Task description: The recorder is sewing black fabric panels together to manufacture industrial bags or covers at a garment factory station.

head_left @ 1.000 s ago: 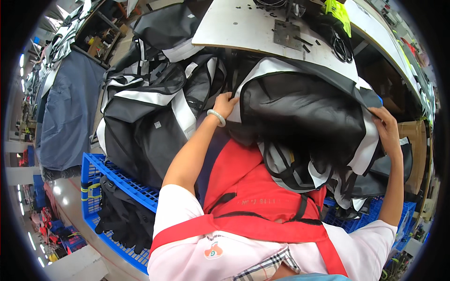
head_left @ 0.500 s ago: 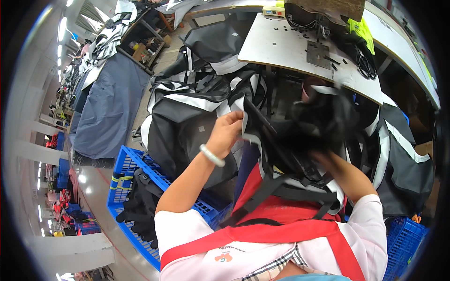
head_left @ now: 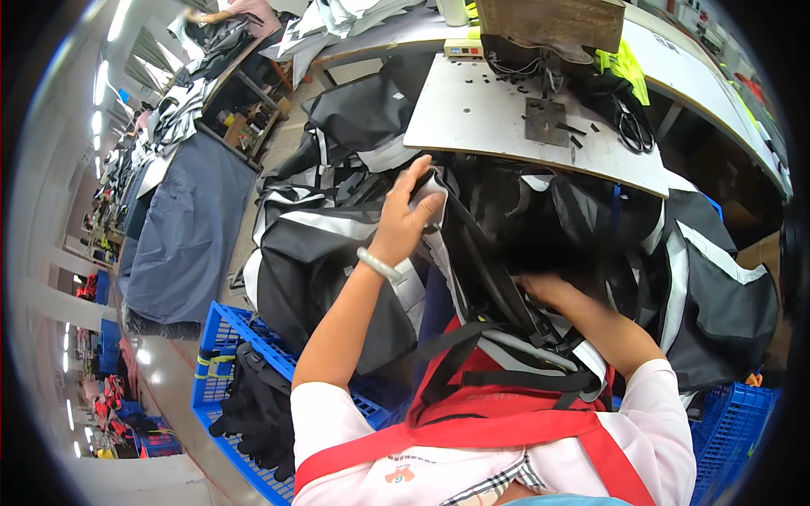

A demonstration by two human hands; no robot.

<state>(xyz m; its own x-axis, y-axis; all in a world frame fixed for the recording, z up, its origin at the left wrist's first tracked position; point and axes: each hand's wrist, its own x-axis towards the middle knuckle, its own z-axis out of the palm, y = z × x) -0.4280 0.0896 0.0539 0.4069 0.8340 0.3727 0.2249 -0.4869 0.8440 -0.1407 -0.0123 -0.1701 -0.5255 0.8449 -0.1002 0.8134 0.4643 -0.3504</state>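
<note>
Scraps dot white table; grey cloth leftward; left hand spread at black bag; right hand, grip unclear.

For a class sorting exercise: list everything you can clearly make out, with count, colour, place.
Bag piece: one, black with pale trim, centre
Fabric heap: one, black and white, left of centre
Worktop: one, white, upper right
Scissors: one pair, black, worktop's right
Bright cloth: one, yellow, upper right
Crates: at least two, blue, lower left and right
Draped sheet: one, grey, left
Co-worker: one, pink top, top left
Apron: one, red, bottom centre
Left hand: one, bare, at piece's rim
Right hand: one, bare, by piece's opening
</note>
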